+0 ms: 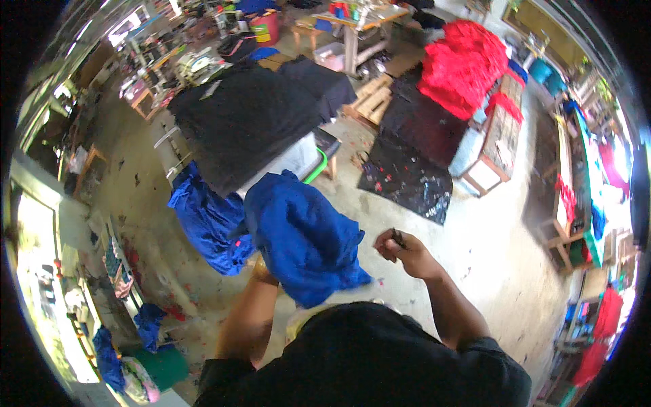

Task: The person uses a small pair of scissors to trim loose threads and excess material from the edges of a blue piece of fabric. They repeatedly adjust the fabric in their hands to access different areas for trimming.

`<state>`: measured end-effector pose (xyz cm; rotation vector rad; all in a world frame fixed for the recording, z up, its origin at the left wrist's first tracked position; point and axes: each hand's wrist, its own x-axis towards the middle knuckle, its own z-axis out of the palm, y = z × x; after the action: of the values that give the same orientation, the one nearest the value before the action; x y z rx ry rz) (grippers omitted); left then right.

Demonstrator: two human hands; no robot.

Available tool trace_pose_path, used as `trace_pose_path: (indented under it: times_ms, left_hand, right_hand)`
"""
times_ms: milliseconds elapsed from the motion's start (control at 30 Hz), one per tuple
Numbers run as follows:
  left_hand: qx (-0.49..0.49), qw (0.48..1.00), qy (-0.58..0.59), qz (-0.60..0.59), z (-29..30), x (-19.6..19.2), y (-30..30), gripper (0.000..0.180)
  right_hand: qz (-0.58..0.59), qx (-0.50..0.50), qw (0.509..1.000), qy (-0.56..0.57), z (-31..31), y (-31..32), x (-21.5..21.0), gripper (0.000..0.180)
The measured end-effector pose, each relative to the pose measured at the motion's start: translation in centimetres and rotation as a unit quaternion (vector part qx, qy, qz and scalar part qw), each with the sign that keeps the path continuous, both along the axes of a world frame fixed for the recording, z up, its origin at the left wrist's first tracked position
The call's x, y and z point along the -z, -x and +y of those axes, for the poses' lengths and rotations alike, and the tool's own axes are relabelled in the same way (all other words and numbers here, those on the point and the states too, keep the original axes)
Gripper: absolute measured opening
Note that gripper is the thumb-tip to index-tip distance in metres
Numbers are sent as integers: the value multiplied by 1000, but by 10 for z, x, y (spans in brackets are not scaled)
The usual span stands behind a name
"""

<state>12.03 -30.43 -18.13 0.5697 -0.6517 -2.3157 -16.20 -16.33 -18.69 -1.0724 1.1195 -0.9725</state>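
A bunched blue cloth garment (305, 237) hangs in front of me, draped over my left hand (263, 271). That hand is closed on its lower left side, and the cloth hides most of the fingers. Out to the right, my right hand (407, 252) is closed around a small dark object (399, 237), too small to identify. It is apart from the garment. Just beyond, a table covered with black cloth (251, 115) stands at an angle. More blue fabric (207, 220) hangs at its near left side.
A large heap of red fabric (464, 64) lies at the far right beside a long wooden bench (495, 146). Black plastic sheeting (407, 180) covers part of the floor. A wooden pallet (371, 100) lies beyond the table. A green tub (161, 367) stands low on the left.
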Motion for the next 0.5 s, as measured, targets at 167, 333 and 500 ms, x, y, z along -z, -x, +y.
trace_pose_path:
  times_ms: [167,333,500]
  left_hand:
    - [45,994,55,-82,102,-26,69,72]
    - [119,966,158,-167,148,-55,105,68]
    - [365,728,418,-402,165,-111,81,65]
  right_hand:
    - [200,97,949,223,71,14,-68,43]
    - [110,111,971,183,115,73,-24,30]
    - [103,173,937,285,138,110,-30,25]
